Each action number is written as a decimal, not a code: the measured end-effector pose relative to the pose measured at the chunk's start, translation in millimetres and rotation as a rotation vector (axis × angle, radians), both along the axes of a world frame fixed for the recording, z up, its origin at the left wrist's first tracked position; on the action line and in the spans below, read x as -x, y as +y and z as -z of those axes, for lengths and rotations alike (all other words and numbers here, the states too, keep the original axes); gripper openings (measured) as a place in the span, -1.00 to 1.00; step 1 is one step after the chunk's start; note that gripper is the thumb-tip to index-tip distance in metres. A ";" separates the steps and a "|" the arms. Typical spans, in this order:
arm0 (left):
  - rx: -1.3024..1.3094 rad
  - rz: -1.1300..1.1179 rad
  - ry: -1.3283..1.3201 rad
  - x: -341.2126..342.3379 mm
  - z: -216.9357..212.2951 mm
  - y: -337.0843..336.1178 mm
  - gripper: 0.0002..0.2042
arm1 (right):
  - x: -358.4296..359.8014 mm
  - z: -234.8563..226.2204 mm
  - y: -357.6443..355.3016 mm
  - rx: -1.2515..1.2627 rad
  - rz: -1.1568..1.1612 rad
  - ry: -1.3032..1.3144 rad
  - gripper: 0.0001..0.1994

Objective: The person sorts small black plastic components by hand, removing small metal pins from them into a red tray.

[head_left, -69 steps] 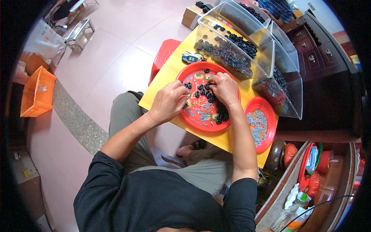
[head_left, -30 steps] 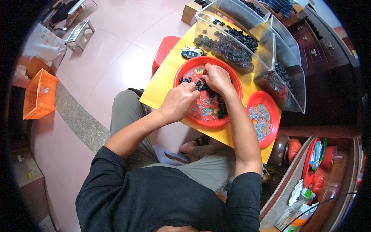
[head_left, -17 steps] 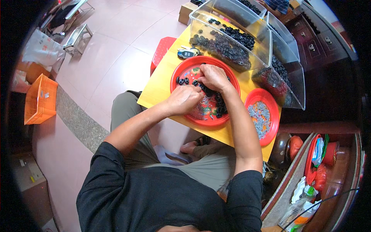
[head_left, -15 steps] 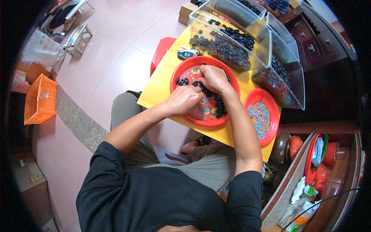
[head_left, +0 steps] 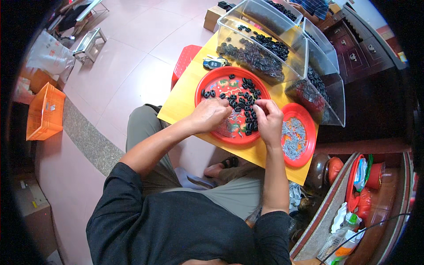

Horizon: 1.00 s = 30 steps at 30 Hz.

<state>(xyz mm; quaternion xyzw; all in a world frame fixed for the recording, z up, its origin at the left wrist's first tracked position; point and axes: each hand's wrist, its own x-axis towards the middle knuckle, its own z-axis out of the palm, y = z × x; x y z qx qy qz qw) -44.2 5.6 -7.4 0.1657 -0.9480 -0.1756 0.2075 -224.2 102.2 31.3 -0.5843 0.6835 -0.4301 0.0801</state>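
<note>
A round red tray (head_left: 201,81) with a printed pattern sits on the yellow table. Loose black oval pieces (head_left: 247,90) with holes lie across its middle and right side, and thin silvery pins (head_left: 229,126) are scattered in its lower part. My left hand (head_left: 210,115) is closed over the tray's lower left, fingertips bunched beside the black pieces; whatever it holds is hidden. At the tray's right side my right hand (head_left: 270,118) is pinched, thumb and forefinger close to the black pieces. What lies between those fingertips is too small to make out.
A smaller red tray (head_left: 312,137) of silvery pins stands to the right. Clear plastic bins (head_left: 300,55) with black pieces line the table's far side. A car key (head_left: 213,63) lies behind the tray. A red stool (head_left: 184,57) and an orange crate (head_left: 46,112) stand left; another person (head_left: 314,8) sits far right.
My right hand has moved from the tray's far middle back and right to its right side, uncovering more black pieces. My left hand stays nearly in place.
</note>
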 end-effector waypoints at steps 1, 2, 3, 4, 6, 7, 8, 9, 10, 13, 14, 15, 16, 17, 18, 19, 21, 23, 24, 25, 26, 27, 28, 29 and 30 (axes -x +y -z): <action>-0.002 0.003 0.002 2.4 3.8 -0.2 -0.91 | -1.7 -1.8 9.7 -0.023 0.034 -0.101 -0.90; 0.001 0.006 -0.006 4.6 8.1 -1.3 -0.91 | -3.1 -2.6 18.4 -0.045 0.067 -0.203 -0.91; 0.006 0.007 -0.014 5.2 8.4 -1.1 -0.90 | -5.2 -2.2 26.2 -0.044 0.068 -0.201 -0.91; 0.007 0.007 -0.013 5.2 8.4 -0.3 -0.90 | -8.2 -0.5 32.9 -0.039 0.084 -0.280 -0.92; 0.039 -0.044 -0.008 5.7 7.5 1.4 -0.91 | -13.4 3.6 44.0 -0.009 0.099 -0.345 -0.93; 0.041 -0.041 -0.007 5.7 6.4 1.5 -0.91 | -15.5 8.2 47.4 -0.006 0.102 -0.344 -0.93; 0.019 -0.047 -0.015 5.3 4.6 1.0 -0.91 | -18.0 14.0 49.9 -0.007 0.129 -0.449 -0.94; -0.002 -0.053 -0.024 4.7 3.0 0.1 -0.91 | -22.2 16.4 50.8 -0.006 0.155 -0.555 -0.94; 0.001 -0.050 -0.026 4.5 2.0 0.4 -0.91 | -26.6 16.1 51.8 -0.028 0.170 -0.682 -0.94; -0.039 -0.109 -0.025 4.7 -0.7 0.9 -0.91 | -32.4 19.7 51.3 -0.013 0.176 -0.759 -0.93; -0.024 -0.114 -0.009 5.4 -1.4 -0.1 -0.92 | -33.7 20.6 51.3 -0.008 0.178 -0.796 -0.93; -0.011 -0.122 0.006 5.2 -2.1 -0.6 -0.92 | -35.1 21.0 50.9 -0.006 0.178 -0.799 -0.93; -0.009 -0.121 0.004 6.5 -2.4 0.5 -0.92 | -36.2 21.3 50.6 0.025 0.164 -0.790 -0.92; -0.023 -0.103 -0.017 9.7 -2.3 2.7 -0.92 | -37.3 21.7 50.3 0.055 0.151 -0.781 -0.91; -0.036 -0.086 -0.038 12.5 -2.2 4.0 -0.92 | -38.0 22.1 50.1 0.056 0.149 -0.782 -0.91; -0.036 -0.087 -0.038 14.3 -1.8 4.2 -0.92 | -38.8 23.1 50.3 0.051 0.142 -0.775 -0.90; -0.026 -0.085 -0.078 17.4 -1.3 5.2 -0.91 | -41.0 23.4 51.3 0.045 0.135 -0.766 -0.89; -0.018 -0.087 -0.112 20.2 -3.2 4.5 -0.90 | -44.0 22.3 52.9 0.057 0.126 -0.748 -0.87; -0.006 -0.089 -0.146 21.0 -4.2 3.8 -0.90 | -44.9 22.3 53.5 0.057 0.126 -0.748 -0.87; -0.007 -0.090 -0.146 21.2 -3.9 4.0 -0.90 | -45.8 22.3 54.1 0.059 0.137 -0.746 -0.87; -0.007 -0.100 -0.149 21.0 -3.1 4.5 -0.90 | -45.9 22.3 54.1 0.060 0.147 -0.744 -0.87; -0.006 -0.108 -0.153 20.7 -2.4 5.3 -0.90 | -45.6 22.7 54.2 0.060 0.148 -0.744 -0.87; -0.006 -0.108 -0.153 19.7 -1.1 6.2 -0.90 | -44.9 23.5 54.1 0.072 0.136 -0.757 -0.87; -0.027 -0.127 -0.058 18.2 0.5 7.2 -0.93 | -44.5 24.2 53.7 0.084 0.123 -0.771 -0.87; -0.048 -0.143 0.038 17.6 -0.1 8.2 -0.94 | -44.0 25.0 53.5 0.083 0.125 -0.770 -0.87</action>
